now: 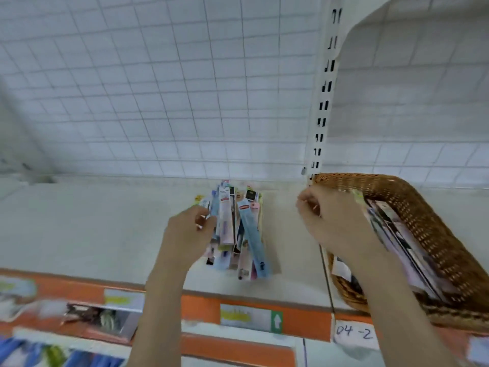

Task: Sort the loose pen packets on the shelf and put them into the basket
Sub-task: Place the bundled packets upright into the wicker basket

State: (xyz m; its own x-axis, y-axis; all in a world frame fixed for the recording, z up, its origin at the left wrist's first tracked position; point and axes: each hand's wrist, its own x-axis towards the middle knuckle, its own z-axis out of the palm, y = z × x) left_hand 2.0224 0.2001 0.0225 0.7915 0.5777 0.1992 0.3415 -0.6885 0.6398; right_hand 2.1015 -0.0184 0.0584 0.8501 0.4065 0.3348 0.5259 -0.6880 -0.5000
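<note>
Orange shelf edge (238, 303), left hand (185, 234) on pen packets (238, 234), basket (423, 221) right.

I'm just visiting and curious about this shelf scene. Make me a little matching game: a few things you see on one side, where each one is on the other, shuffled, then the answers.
Things:
1. pile of pen packets
2. basket
3. left hand
4. handwritten label

Places:
A. on the shelf's front edge, below the basket
B. at the right end of the shelf
C. gripping the left side of the pile
D. middle of the shelf, between the two hands

Pairs: 1-D, 2-B, 3-C, 4-A
</note>
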